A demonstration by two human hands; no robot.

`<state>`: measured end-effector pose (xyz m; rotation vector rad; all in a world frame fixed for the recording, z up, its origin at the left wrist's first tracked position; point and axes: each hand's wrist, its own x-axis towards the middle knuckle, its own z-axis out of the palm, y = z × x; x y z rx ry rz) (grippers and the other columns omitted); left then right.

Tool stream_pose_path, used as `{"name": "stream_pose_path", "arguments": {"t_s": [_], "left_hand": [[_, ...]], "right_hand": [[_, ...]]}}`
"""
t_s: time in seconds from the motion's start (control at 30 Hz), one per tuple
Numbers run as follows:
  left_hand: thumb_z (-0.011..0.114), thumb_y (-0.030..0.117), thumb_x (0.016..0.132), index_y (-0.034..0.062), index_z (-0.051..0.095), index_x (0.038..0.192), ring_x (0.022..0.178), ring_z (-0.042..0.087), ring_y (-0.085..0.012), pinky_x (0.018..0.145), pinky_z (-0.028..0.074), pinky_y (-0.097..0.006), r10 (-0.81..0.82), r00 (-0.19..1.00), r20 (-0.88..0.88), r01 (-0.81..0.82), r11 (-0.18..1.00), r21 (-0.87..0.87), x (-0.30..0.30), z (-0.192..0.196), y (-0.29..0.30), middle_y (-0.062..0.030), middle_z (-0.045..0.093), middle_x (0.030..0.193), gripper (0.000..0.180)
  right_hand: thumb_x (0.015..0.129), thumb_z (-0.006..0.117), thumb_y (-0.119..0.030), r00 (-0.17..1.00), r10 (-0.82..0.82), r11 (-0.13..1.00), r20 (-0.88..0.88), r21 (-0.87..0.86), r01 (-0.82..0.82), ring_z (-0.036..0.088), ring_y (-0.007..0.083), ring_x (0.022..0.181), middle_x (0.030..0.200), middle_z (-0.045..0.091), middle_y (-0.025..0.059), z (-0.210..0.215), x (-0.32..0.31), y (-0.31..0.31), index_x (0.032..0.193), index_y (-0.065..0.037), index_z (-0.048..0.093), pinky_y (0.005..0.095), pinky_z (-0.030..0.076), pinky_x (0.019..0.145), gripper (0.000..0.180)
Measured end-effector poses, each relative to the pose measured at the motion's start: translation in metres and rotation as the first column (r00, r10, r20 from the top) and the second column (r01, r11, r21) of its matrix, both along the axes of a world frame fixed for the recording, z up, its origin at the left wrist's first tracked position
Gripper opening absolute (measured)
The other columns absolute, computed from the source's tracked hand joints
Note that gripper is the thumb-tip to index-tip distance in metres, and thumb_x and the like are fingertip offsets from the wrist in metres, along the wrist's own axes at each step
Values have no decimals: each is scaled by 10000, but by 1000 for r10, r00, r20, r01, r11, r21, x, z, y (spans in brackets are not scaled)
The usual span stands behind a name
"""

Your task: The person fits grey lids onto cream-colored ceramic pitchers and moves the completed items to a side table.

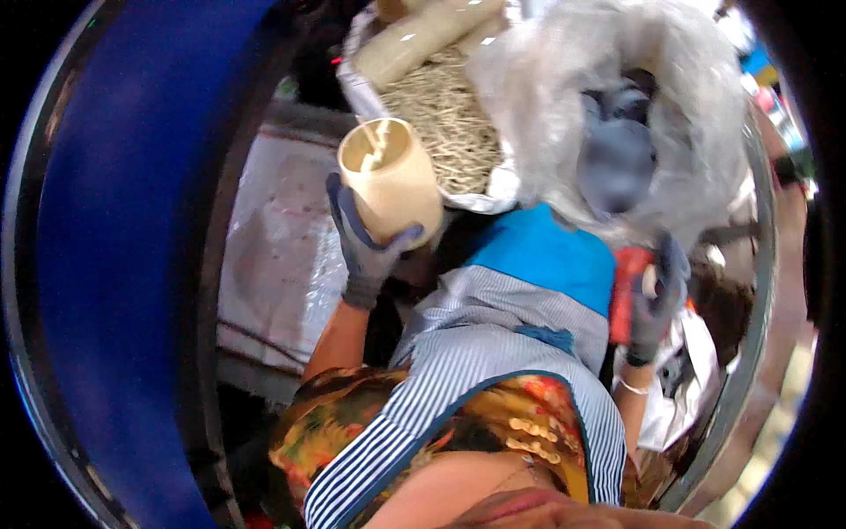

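My left hand [366, 251], in a grey glove, grips a beige rounded pot [401, 198] from below, its opening tilted up. A few thin pale pieces [377, 145] stand inside the pot. On the right, my gloved right hand [659, 295] is curled beside a red object [627, 286]. A small pale thing [649, 280] shows between its fingers, too blurred to name. Just beyond the pot sits a white sack [480, 201] holding many short pale sticks [449, 123] and wrapped beige cylinders [423, 44].
Clear plastic sheeting [696, 115] surrounds dark blue-grey rounded objects [617, 163] at the far right. A blue panel [123, 247] rises along the left. A plastic-covered surface [273, 238] lies left of my hand, and a white bag [683, 388] sits by my right wrist.
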<state>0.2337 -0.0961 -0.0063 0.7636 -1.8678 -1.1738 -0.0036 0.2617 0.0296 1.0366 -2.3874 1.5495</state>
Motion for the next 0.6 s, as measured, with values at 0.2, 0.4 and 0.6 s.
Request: {"name": "stream_pose_path", "arguments": {"t_s": [0.2,0.4,0.6], "left_hand": [[847,419,676,110,194,1490,1351,304,-443,1090,280,-565,-526,847,71,502,751,-428,-55,2,91,-276,225,1489,1088],[650,437,818,142,631,1155,1163,541,-324,1012,423,-539,-764,583,277,604,180,-776,-90,75,67,-80,607,1207,448],[656,478,756,183,642,1133,1190,518,-267,1015,436,-546,-774,362,520,685,-157,-711,-124,94,83,-26,560,1301,479]], "right_hand": [[504,945,-378,853,477,874,214,-12,-486,400,240,1339,1458,400,140,8,15,-87,1485,-2,233,381,308,1114,1269],[487,943,-420,563,666,725,489,-248,-643,390,230,1348,1473,391,138,-5,-5,-46,1494,-8,225,363,294,1122,1304],[521,940,-318,368,776,532,512,-219,-818,334,194,1380,1512,333,104,-10,-31,-52,1522,-50,145,363,260,1148,1306]]}}
